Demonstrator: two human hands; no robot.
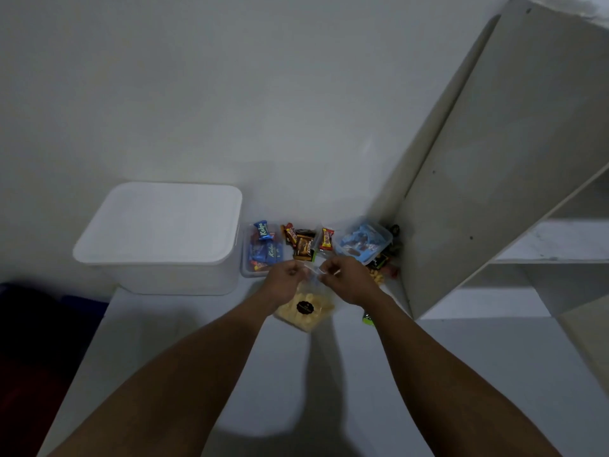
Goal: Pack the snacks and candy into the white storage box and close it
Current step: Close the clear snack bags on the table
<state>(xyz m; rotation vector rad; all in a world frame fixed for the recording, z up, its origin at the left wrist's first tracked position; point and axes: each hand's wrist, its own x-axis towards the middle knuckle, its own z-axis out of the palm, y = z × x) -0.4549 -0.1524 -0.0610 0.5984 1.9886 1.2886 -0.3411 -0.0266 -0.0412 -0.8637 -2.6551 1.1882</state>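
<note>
One clear snack bag (304,310), its one dark round label unreadable, is pinched at the top by the fingers of the left hand (285,282) and right hand (343,280). One lidded white storage box (158,235) is located on the bench (296,374) at 10 o'clock from the bag. Two blue wrappers (270,251) at 12 o'clock are marked "Kel…".
</note>
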